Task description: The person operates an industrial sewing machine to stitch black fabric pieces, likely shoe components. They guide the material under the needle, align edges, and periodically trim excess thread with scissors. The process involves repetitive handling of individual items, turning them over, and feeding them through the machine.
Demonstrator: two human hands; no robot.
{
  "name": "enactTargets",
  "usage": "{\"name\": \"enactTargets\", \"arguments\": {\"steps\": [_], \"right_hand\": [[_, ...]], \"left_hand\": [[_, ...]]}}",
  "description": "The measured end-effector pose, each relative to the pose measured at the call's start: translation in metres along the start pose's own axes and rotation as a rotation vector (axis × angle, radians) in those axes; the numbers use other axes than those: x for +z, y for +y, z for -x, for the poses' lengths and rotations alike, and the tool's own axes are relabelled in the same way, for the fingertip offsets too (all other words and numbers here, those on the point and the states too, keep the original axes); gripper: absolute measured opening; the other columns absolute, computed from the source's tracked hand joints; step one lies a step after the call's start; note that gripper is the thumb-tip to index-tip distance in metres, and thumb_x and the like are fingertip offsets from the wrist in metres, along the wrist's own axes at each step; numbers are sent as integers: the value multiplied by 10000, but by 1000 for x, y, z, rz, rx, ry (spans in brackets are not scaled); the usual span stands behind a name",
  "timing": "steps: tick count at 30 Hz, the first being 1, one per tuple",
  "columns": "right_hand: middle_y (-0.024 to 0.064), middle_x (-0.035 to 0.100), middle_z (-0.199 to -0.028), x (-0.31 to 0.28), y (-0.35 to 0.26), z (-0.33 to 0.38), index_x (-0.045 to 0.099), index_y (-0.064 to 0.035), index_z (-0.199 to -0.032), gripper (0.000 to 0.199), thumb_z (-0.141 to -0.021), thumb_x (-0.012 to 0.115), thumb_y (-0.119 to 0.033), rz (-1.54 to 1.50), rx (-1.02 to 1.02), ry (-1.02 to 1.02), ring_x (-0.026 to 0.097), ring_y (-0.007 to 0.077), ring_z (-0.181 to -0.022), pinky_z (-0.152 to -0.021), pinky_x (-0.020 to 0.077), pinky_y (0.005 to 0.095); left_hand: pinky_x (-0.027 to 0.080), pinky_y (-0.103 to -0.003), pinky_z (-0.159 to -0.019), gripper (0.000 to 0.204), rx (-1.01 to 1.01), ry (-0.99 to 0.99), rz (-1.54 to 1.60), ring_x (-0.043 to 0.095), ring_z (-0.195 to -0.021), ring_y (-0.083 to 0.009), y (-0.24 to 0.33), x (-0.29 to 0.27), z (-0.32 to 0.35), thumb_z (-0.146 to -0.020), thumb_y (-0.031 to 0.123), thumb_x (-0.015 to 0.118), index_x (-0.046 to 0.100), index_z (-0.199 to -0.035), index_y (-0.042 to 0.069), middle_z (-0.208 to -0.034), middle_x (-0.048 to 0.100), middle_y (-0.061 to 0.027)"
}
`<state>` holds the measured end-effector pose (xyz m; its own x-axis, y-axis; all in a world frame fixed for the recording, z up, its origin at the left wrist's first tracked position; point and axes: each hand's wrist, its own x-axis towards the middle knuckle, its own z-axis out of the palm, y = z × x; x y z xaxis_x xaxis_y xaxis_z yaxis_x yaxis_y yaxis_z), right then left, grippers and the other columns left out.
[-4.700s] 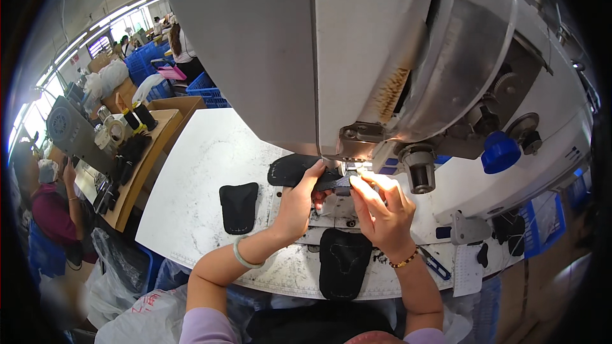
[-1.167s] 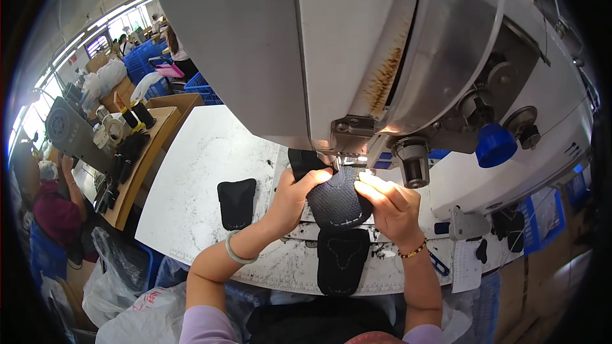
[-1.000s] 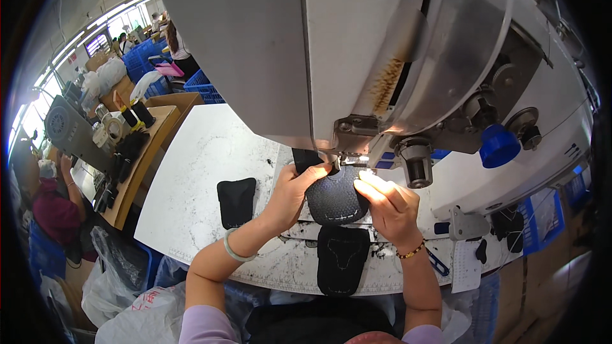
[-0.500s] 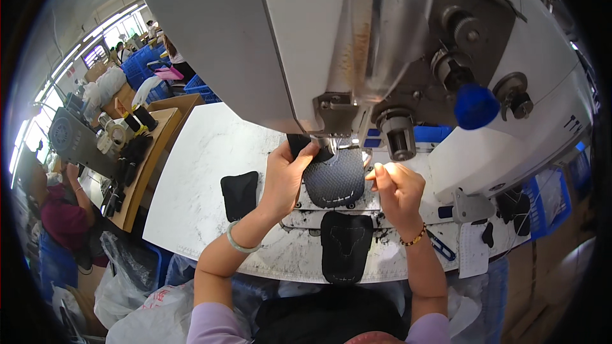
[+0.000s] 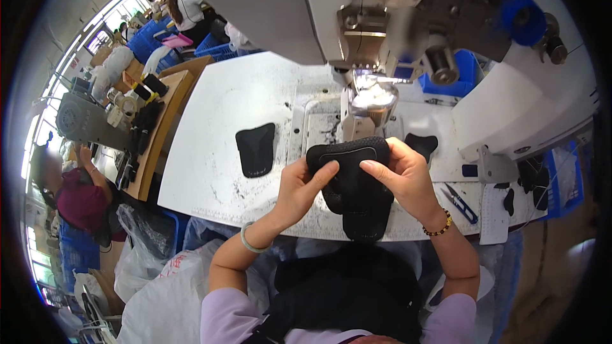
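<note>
My left hand (image 5: 303, 191) and my right hand (image 5: 406, 175) grip a black padded fabric piece (image 5: 349, 155) from its two sides, both thumbs on its face. It is tilted up in front of the sewing machine's lit arm end (image 5: 373, 99) and apart from it. A pale curved stitch line runs near its upper edge. Partly covered by it, another black piece (image 5: 368, 220) lies at the table's front edge. To the left a flat black piece (image 5: 256, 150) rests on the white table (image 5: 210, 121); to the right is one more black piece (image 5: 422, 144).
Thread snips (image 5: 460, 204) and a white paper sheet (image 5: 493, 216) lie at the right front. The machine head (image 5: 255, 6) overhangs the table. Blue bins (image 5: 468, 73) stand behind and at right. Left, a co-worker (image 5: 80, 200) sits by a wooden bench (image 5: 159, 143); plastic bags (image 5: 166, 293) lie below.
The black piece has come out from under the machine's needle area toward me. My right hand, pinched beside it before, now holds it too. The view has shifted.
</note>
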<state>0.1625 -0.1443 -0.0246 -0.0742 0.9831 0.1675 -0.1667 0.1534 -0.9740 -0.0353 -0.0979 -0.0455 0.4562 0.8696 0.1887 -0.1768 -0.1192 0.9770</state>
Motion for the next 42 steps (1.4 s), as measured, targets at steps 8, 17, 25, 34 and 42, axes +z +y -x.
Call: {"name": "enactTargets", "arguments": {"steps": [8,17,25,34,42], "right_hand": [[54,635,-967,-1,22,17,539,14,-1061,224,-873,638,-58,-98,-8,76,603,73,-872,-782,510,216],[63,611,-951,-12,28,22,517,12,-1115,269,-871,621,-33,-42,96,135,611,84,-788,-678,520,204],[35,584,-864,-76,22,56,573,-3,-1020,140,-881,588,-12,213,24,431,562,61,-643,-546,448,178],[21,567,-783,-84,26,63,571,-2,-1011,127,-884,573,-3,307,68,429,530,46,-628,-508,400,173],[5,576,-890,-90,26,65,581,-2,-1027,156,-872,581,10,520,22,525,497,43,-629,-558,420,180]], "left_hand": [[481,-209,-771,312,-43,-47,-51,591,-877,-74,7,10,3,-950,154,543,581,-1192,-39,-1003,660,-64],[472,-205,-786,248,-67,54,-85,586,-894,-78,-7,-9,8,-927,112,575,597,-1117,-47,-999,650,-54],[459,-174,-573,201,-157,426,-339,573,-662,-46,-2,-103,-7,-894,124,606,631,-1050,-1,-829,641,-22],[445,-359,-858,384,138,701,-1285,547,-910,-270,-42,-181,-7,-776,133,723,587,-1106,-9,-1019,577,-137],[466,-362,-803,148,286,76,-1223,572,-927,-283,-4,-64,23,-797,70,674,636,-923,1,-1013,594,-121]]}}
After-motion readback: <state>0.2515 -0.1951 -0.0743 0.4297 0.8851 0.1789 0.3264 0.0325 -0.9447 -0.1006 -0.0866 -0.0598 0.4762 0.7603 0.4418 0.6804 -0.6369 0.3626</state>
